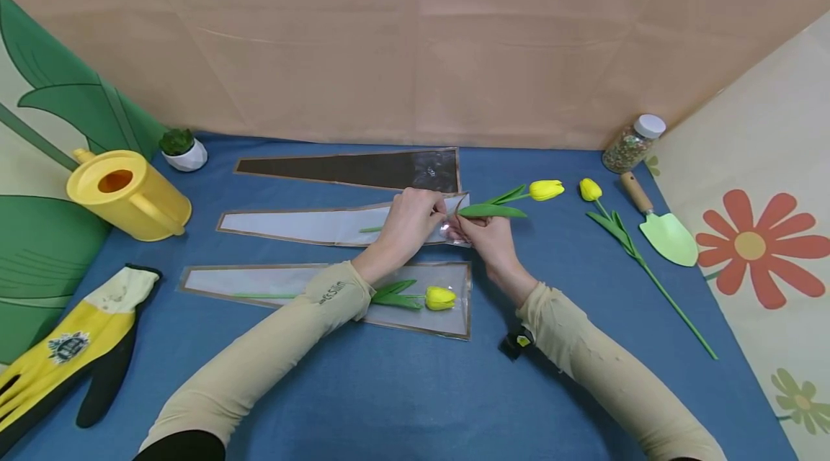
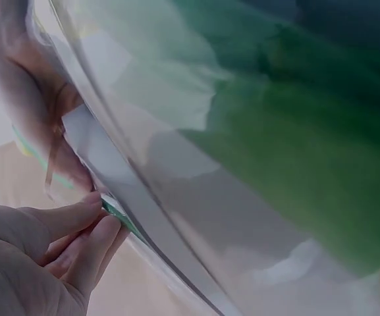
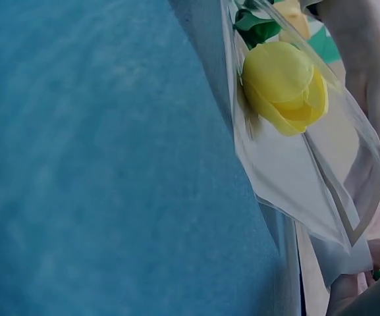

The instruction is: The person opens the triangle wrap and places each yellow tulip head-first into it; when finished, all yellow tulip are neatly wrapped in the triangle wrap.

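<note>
In the head view a yellow tulip (image 1: 547, 190) lies partly in the middle flower sleeve (image 1: 292, 223), its bloom and leaves past the open right end. A piece of its stem shows left of my left hand (image 1: 408, 223). That hand pinches the green stem (image 2: 120, 216) at the sleeve's edge with thumb and fingers. Close by, my right hand (image 1: 494, 243) pinches the sleeve's brown-edged mouth, just under the leaves; its exact hold is partly hidden. Below my left forearm, a second tulip (image 1: 440, 298) lies inside the front sleeve (image 1: 457, 320).
A dark sleeve (image 1: 363, 169) lies at the back. Rightward are a loose tulip (image 1: 648, 270), a green trowel (image 1: 671, 238) and a jar (image 1: 634, 144). Leftward stand a yellow watering can (image 1: 149, 205) and a potted plant (image 1: 184, 151), with a glove (image 1: 78, 346) in front.
</note>
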Demonstrator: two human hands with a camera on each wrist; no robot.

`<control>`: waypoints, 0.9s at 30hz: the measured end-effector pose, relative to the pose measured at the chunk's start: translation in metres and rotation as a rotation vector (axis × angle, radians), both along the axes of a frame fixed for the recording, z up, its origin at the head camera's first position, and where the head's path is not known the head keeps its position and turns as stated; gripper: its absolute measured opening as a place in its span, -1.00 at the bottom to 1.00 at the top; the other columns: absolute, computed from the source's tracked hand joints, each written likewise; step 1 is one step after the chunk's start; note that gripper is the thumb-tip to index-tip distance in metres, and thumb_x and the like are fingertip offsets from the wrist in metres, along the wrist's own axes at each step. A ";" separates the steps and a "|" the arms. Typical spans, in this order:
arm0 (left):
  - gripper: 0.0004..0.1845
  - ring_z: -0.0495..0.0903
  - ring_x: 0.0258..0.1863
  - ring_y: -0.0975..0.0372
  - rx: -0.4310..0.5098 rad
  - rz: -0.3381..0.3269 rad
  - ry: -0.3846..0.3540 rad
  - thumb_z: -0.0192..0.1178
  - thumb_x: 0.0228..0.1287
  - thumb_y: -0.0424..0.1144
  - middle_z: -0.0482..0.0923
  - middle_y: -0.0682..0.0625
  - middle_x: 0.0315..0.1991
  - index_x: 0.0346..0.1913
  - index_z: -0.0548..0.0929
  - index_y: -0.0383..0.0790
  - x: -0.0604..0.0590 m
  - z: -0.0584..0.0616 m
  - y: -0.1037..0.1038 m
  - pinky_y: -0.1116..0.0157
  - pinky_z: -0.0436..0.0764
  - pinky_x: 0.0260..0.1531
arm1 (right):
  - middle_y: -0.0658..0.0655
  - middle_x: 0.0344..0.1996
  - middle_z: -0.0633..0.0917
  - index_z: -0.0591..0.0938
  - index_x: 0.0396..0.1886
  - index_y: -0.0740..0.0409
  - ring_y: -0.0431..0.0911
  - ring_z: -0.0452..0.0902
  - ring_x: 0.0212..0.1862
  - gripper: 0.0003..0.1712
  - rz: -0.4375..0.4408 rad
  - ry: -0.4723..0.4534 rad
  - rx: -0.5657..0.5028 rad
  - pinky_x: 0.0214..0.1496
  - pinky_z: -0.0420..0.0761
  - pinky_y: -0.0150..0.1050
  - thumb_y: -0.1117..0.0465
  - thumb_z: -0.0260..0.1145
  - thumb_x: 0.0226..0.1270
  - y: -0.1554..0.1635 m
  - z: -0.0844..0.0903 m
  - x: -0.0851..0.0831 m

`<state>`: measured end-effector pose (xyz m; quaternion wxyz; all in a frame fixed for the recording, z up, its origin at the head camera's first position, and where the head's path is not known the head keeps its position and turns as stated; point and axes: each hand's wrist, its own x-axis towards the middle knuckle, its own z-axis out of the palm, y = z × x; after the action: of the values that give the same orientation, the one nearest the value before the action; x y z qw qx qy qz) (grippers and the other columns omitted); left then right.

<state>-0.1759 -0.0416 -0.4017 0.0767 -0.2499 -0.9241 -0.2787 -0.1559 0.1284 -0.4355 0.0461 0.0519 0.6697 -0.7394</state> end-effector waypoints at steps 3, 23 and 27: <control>-0.89 0.64 -0.52 0.18 0.004 0.000 -0.003 0.40 0.45 -0.42 0.78 -0.04 -0.37 -0.27 0.85 -0.22 0.000 0.000 0.000 0.22 0.63 -0.42 | 0.22 -0.26 0.84 0.64 0.10 0.61 -0.20 0.81 -0.32 -0.75 0.001 0.004 0.004 -0.14 0.79 -0.26 0.47 0.28 0.57 -0.001 -0.001 -0.002; -0.89 0.67 -0.48 0.16 0.023 -0.027 -0.012 0.40 0.42 -0.46 0.81 -0.05 -0.34 -0.26 0.86 -0.23 -0.001 0.002 0.000 0.19 0.64 -0.38 | 0.15 -0.29 0.84 0.65 0.04 0.48 -0.32 0.74 -0.37 -0.80 0.064 -0.085 0.180 -0.19 0.73 -0.39 0.40 0.31 0.57 0.002 -0.001 -0.010; -0.90 0.68 -0.47 0.16 0.020 -0.022 -0.032 0.40 0.41 -0.45 0.81 -0.05 -0.33 -0.25 0.86 -0.23 0.000 0.002 0.000 0.20 0.66 -0.36 | 0.16 -0.31 0.85 0.67 0.03 0.52 -0.27 0.78 -0.34 -0.79 0.136 -0.068 0.146 -0.20 0.75 -0.36 0.42 0.35 0.55 0.003 -0.002 -0.012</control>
<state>-0.1761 -0.0420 -0.3999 0.0612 -0.2548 -0.9196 -0.2929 -0.1678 0.1313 -0.4371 0.1151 0.0348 0.7219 -0.6814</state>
